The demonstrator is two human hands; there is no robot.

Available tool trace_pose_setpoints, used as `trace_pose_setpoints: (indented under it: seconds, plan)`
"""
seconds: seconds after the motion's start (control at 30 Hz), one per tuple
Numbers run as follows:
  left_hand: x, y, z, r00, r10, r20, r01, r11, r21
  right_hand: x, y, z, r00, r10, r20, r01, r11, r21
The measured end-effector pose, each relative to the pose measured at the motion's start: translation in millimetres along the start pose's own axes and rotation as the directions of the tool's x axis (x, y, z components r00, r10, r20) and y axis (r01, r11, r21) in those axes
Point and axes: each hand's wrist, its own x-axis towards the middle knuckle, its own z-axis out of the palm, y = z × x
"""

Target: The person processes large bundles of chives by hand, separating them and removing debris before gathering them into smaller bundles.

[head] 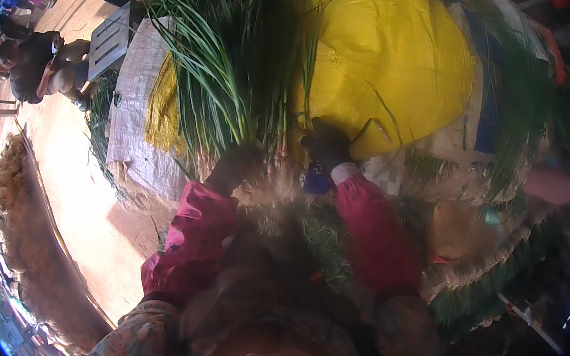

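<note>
A bunch of green onions [231, 88] lies before me, leaves pointing away and pale, rooty bases towards me. My left hand [238, 165] is closed around the base of several stalks in it. At the near left edge of a yellow woven sack [382, 59] is my right hand [328, 143], fingers bent; shadow hides whether a stalk is between them. A few thin stalks [311, 76] lie across the sack's left side, just beyond that hand. Under my right wrist a small blue item [316, 182] shows in part.
A white woven sack [140, 105] and a folded yellow sack [162, 110] lie left of the bunch. More greens [525, 90] are heaped at right, beside a person's pink sleeve [560, 184]. At upper left a person [33, 64] sits near a grey plastic crate [110, 42].
</note>
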Motion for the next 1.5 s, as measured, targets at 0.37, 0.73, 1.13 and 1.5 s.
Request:
trace_pose_setpoints:
  seconds: [0.37,0.73,1.13,1.5]
  plan:
    - [-2.6,-29.1,22.4,0.945,0.32,0.067,-0.293,0.738,0.608,-26.6,-8.6,-10.6,0.935,0.353,0.046,-0.237,0.521,0.82]
    - [-76.7,-6.2,-37.8,0.989,0.113,0.098,-0.106,0.992,-0.075,-47.4,-71.8,-7.3,0.966,-0.254,-0.038,0.253,0.915,0.313]
    - [-75.2,-14.0,-32.0,0.954,0.238,0.181,-0.287,0.899,0.331,-25.9,-129.8,30.6,0.975,-0.223,-0.011,0.203,0.867,0.456]
    - [-137.3,71.2,-116.6,0.914,0.375,-0.157,-0.395,0.726,-0.564,-107.9,7.8,39.1,0.878,-0.249,0.41,-0.01,0.846,0.534]
